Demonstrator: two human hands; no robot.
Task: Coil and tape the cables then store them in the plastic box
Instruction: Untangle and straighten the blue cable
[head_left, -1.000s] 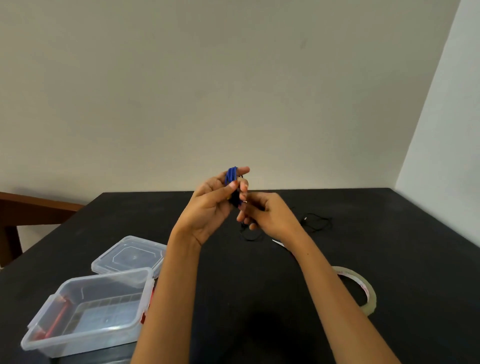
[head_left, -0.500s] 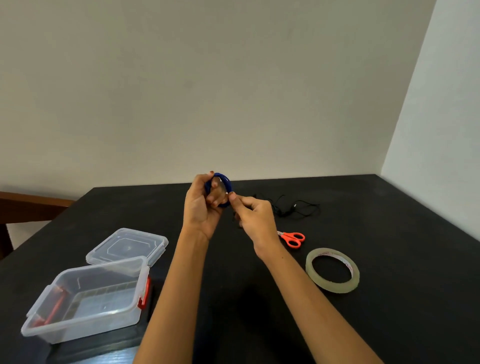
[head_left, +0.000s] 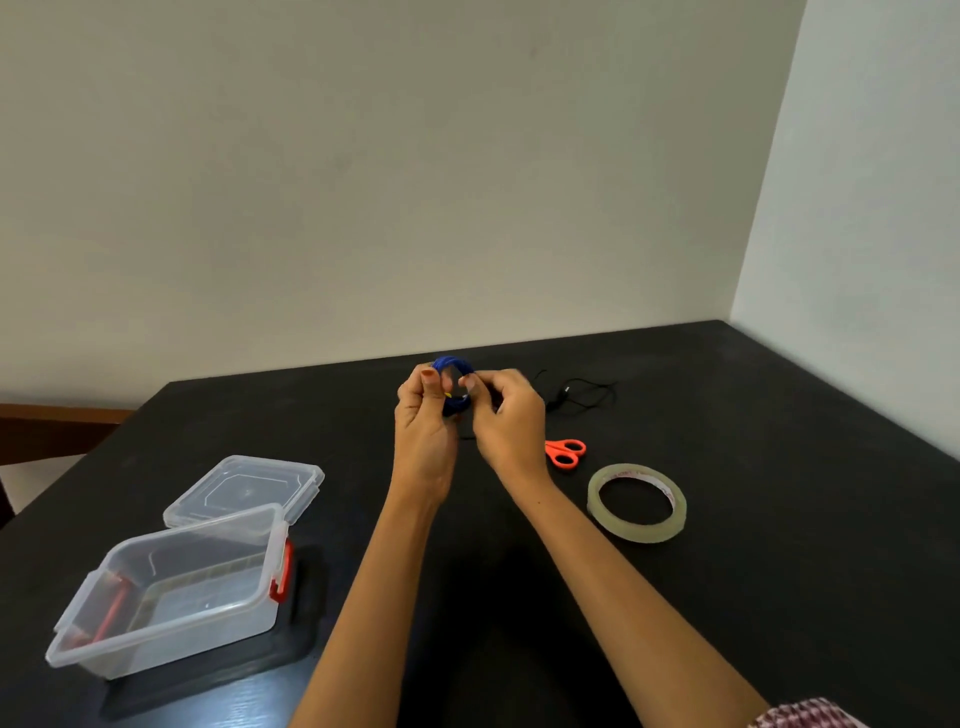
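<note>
A small coil of blue cable (head_left: 453, 362) is held up above the black table (head_left: 727, 597). My left hand (head_left: 423, 415) pinches its left side and my right hand (head_left: 506, 415) pinches its right side. A loose black cable (head_left: 582, 395) lies on the table behind my right hand. The roll of clear tape (head_left: 637, 503) lies flat to the right. The open clear plastic box (head_left: 171, 587) with red latches stands at the near left, with its lid (head_left: 244, 486) just behind it.
Orange-handled scissors (head_left: 565, 452) lie between my right hand and the tape roll. The table meets walls at the back and right. A wooden piece (head_left: 57, 421) shows at the far left beyond the table edge.
The blue coil has turned from edge-on to an open ring facing me. Both hands have shifted a little on it, and the scissors came into view as my right arm moved.
</note>
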